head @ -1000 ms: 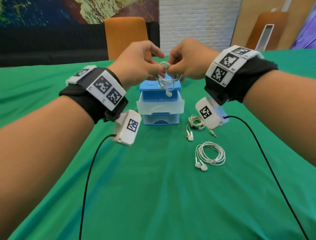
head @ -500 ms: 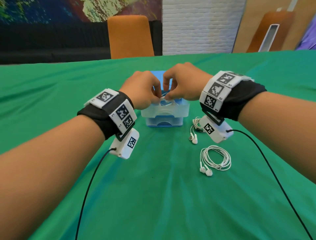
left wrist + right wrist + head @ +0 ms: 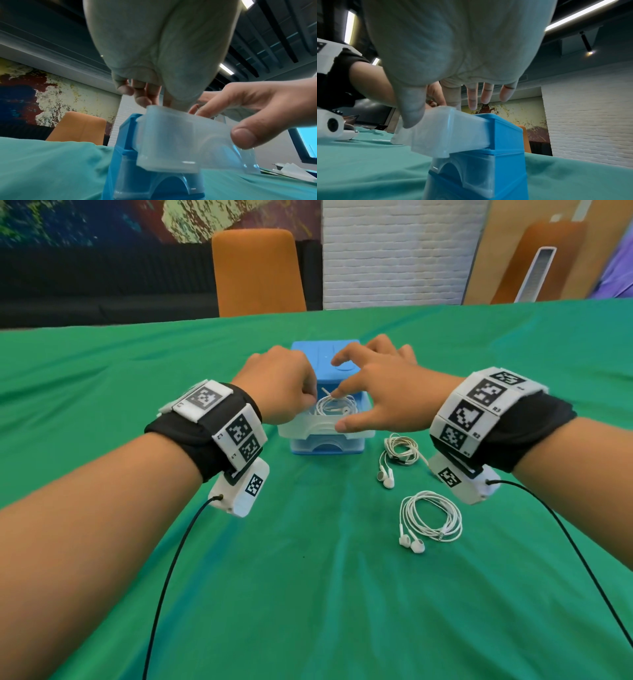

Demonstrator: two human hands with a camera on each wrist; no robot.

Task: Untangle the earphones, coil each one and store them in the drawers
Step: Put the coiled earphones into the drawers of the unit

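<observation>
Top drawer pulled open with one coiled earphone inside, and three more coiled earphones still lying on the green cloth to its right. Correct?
Not quite: the head view shows two coiled earphones on the green cloth, a farther one and a nearer one. The top drawer is open with one coiled earphone inside.

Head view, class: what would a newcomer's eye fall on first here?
Both hands meet over the pulled-out clear drawer of a small blue cabinet in the middle of the green tablecloth. A coiled white earphone lies inside that drawer; the left hand and right hand are at it. Two more coiled earphones lie on the cloth, right of the cabinet.
</observation>
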